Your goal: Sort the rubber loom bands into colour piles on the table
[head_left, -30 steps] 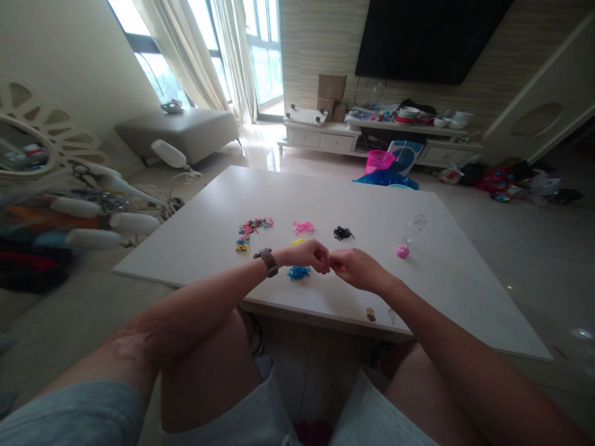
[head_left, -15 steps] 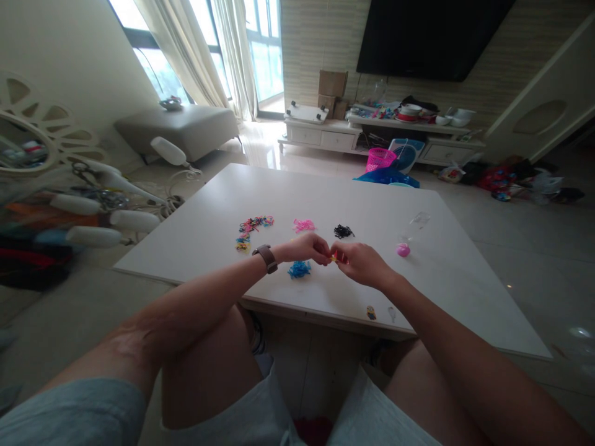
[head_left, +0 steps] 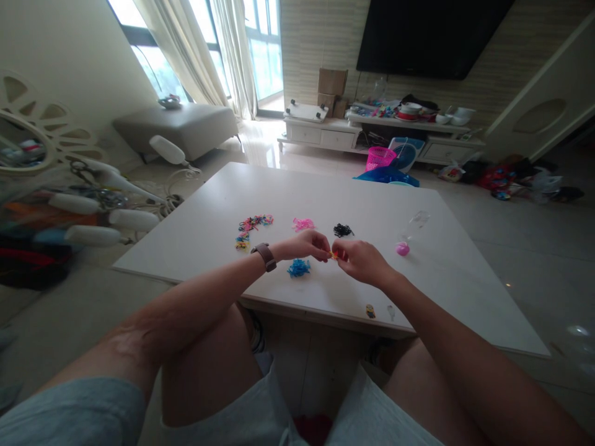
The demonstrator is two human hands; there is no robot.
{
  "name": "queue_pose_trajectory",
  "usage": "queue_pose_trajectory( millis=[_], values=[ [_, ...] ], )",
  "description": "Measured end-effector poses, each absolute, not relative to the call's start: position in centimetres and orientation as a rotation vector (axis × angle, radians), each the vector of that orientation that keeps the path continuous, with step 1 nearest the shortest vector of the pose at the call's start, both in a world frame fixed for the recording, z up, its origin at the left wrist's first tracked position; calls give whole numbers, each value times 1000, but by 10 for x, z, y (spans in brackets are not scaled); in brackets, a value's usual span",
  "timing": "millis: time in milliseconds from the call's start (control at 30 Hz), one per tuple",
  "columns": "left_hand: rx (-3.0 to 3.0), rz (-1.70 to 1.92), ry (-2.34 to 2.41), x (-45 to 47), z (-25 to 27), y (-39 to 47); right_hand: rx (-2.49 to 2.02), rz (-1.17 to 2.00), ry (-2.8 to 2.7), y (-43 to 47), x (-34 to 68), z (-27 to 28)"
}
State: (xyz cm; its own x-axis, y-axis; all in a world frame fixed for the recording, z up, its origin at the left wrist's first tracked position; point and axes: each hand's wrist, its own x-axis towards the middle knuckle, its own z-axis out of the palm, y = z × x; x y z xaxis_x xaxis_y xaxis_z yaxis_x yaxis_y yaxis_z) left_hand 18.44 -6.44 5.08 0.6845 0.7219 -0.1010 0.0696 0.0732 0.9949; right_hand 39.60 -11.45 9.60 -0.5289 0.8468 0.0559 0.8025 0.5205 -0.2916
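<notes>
1. White table (head_left: 288,192): biggest thing from where I'm standing, right in front of the seated person, bearing all the small stuff.
2. TV (head_left: 432,37): dark, on the far wall.
3. Pink basket (head_left: 379,158): beyond the table's far edge.
4. Right hand (head_left: 361,260): above the table, fingers curled, pinching the small yellow-and-red piece.
5. Left hand (head_left: 310,245): fingers bent, tips pinching the same piece from the other side. Watch (head_left: 264,256) on that wrist.
6. Mixed-color pile (head_left: 253,224): left of the hands, bent in a curve.
7. Blue pile (head_left: 298,267): just on the near side of the left hand. Pink pile (head_left: 303,225) beyond that hand; black pile (head_left: 343,230) beyond the right.
8. Pink round item (head_left: 402,248): well right of the hands.
9. Yellow-and-blue figure (head_left: 370,311): flat, near the close edge.
10. Small yellow-and-red piece (head_left: 333,254): between both sets of fingertips; too small to make out its shape.
</notes>
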Motion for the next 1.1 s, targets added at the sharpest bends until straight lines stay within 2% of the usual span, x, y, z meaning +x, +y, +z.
queue_pose_trajectory(
  millis=[133,267,433,733,1100],
  values=[
    [1485,624,773,168,57,-49,-1430,342,-2523,-115,396,97],
    [1687,757,1166,129,49,-21,-1460,384,-2486,-115,398,98],
    [1827,615,1473,99,24,-4,-1472,416,-2515,-116,398,97],
    [1937,430,1443,114,7,-2,-1479,423,-2564,-117,396,98],
    [1939,495,1295,127,-3,1,-1438,412,-2578,-117,396,98]
  ],
)
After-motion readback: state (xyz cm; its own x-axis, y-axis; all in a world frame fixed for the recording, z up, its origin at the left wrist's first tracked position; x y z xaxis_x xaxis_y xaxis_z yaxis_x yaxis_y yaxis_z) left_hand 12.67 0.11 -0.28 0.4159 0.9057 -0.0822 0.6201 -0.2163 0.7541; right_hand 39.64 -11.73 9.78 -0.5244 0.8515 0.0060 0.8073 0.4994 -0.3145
